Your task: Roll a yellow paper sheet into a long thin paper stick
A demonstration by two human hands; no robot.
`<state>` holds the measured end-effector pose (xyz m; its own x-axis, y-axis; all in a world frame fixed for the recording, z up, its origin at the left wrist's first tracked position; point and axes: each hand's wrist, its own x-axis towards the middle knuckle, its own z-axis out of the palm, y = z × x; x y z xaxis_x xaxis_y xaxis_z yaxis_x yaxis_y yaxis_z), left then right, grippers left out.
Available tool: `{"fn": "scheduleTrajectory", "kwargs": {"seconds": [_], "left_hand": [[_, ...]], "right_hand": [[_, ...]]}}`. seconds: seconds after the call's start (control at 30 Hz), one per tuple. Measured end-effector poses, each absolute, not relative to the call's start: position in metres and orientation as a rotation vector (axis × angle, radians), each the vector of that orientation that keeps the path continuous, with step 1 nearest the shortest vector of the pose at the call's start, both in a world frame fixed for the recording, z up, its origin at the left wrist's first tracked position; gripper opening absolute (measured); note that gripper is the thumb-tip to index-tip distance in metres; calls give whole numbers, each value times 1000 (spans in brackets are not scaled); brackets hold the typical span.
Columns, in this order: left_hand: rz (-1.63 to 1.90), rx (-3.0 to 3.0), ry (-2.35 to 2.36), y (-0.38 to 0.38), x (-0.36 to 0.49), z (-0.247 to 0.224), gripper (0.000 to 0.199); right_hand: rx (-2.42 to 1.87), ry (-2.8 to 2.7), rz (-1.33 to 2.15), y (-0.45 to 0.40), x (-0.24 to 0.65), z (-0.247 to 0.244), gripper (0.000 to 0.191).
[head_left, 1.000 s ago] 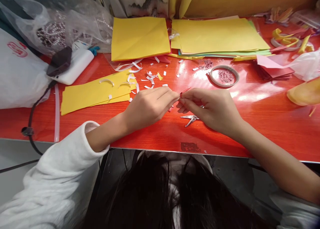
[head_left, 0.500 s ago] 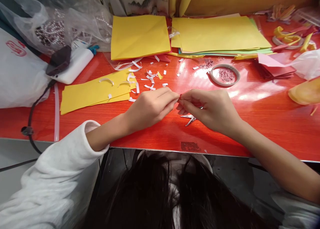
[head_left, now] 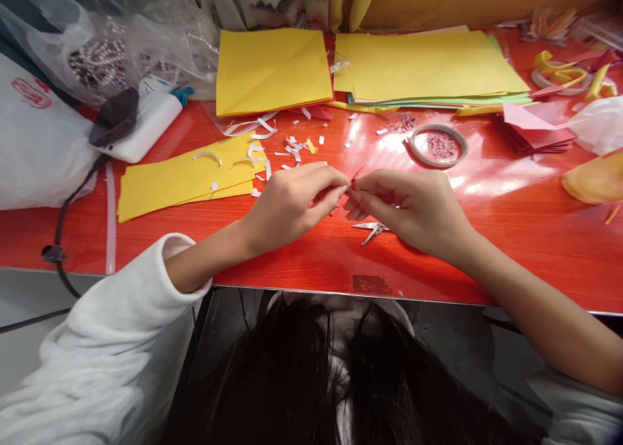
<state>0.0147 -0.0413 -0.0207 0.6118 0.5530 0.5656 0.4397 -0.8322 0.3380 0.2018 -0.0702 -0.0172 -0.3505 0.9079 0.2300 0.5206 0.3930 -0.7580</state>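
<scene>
Fingertip to fingertip, my two hands meet above the red table (head_left: pixel 292 263). My left hand (head_left: pixel 296 202) is closed in a pinch, and my right hand (head_left: pixel 409 205) pinches from the other side. Between them is a small, thin red piece (head_left: pixel 358 172), its narrow end sticking up past the fingertips; the rest is hidden, and it looks like a paper strip. Partly under my right hand lies a pair of scissors (head_left: pixel 372 229) with the blades apart. A tiny red bit shows just below the left fingertips.
White paper scraps (head_left: pixel 293 150) lie beyond my left hand, beside yellow paper strips (head_left: pixel 180 179). Yellow sheets (head_left: pixel 272 72) are stacked at the back. A roll of tape (head_left: pixel 438 145) sits beyond my right hand. A white power bank (head_left: pixel 146 127) and cable are at left.
The thin red end now stands out above the fingertips, where only a speck showed before. My left fingers have curled a little, opening a gap between thumb and forefinger.
</scene>
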Motion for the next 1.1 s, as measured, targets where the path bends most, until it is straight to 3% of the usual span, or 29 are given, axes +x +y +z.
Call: {"fn": "scheduleTrajectory", "kwargs": {"seconds": [0.47, 0.77, 0.93, 1.03, 1.1], "left_hand": [[866, 1879, 775, -20, -4, 2, 9], [1110, 1484, 756, 13, -29, 13, 10], [1234, 1812, 792, 15, -35, 13, 13], [1138, 2314, 862, 5, -25, 5, 34], [1050, 2497, 881, 0, -18, 0, 27]], "right_hand": [[-1101, -1719, 1211, -65, 205, -10, 14], [-1203, -1649, 1269, -64, 205, -4, 14], [-1160, -1673, 1282, -64, 205, -6, 14], [-1134, -1673, 1309, -63, 205, -9, 14], [-1128, -1676, 1324, -62, 206, -11, 14]]}}
